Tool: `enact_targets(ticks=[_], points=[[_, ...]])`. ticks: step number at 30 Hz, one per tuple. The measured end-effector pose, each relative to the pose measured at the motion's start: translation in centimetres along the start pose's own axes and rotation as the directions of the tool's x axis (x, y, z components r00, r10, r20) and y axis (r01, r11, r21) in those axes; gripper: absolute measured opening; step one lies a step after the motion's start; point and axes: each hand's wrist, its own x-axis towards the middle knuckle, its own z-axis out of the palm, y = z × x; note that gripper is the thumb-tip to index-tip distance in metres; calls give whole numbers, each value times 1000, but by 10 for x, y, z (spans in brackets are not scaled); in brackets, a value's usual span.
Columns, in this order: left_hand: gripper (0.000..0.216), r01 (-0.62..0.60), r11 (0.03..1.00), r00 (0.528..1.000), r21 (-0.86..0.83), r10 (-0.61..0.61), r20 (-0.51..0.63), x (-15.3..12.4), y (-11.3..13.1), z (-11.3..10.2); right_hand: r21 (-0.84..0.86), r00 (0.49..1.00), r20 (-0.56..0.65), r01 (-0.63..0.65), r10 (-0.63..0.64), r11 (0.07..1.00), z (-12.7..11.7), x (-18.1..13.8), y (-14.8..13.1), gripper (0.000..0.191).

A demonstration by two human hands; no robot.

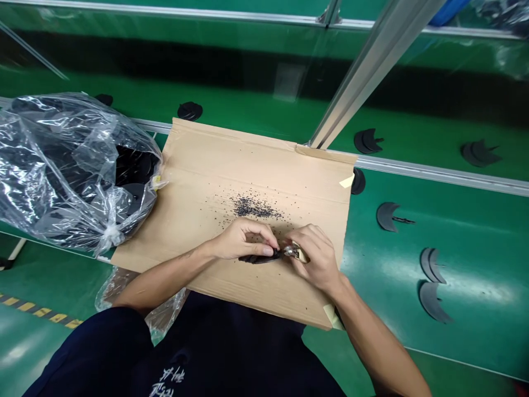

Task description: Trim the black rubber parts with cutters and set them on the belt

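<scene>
My left hand (247, 238) pinches a dark plastic part (259, 258) between thumb and fingers, just above the cardboard sheet (198, 160). Wrapped in my right hand (313, 252) is a small metal cutting tool that looks like nippers (291, 251); its tip meets the right end of the part. My right palm and fingers hide most of its handles. Beyond my hands lies a scatter of small black trimmings (254, 208) on the cardboard.
A clear plastic bag (78, 171) full of black parts stands at the left. Curved black pieces (387, 216) lie on the green surface (384, 286) to the right. A metal post (363, 71) rises behind the cardboard's far right corner.
</scene>
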Motion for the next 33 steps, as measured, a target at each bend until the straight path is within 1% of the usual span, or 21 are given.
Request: enact_targets(ticks=[3, 7, 11, 18, 24, 28, 33], points=[[27, 20, 1000, 1000, 23, -20, 19, 1, -1, 0, -75, 996, 59, 66, -62, 995, 2, -1, 2, 11], [27, 11, 1000, 999, 22, -12, 30, 2, 0, -2, -141, 991, 90, 112, -99, 984, 3, -2, 4, 13], [29, 32, 999, 999, 14, -33, 35, 2, 1, -2, -195, 991, 100, 107, -89, 975, 2, -2, 5, 14], [18, 19, 1000, 999, -20, -18, 40, 1, 0, -4, -235, 989, 128, 109, -80, 966, 0, 0, 3, 19], [10, 3, 1000, 999, -26, -2, 41, 0, -1, -5, -301, 989, 109, 131, -102, 945, 2, 1, 2, 12], [17, 43, 999, 998, -22, -42, 52, 0, -2, -5, -313, 987, 99, 152, -127, 937, 2, 0, 2, 9], [28, 110, 994, 992, 0, -110, 63, -2, -4, -5, -316, 990, 103, 124, -96, 941, 2, -3, 2, 17]])
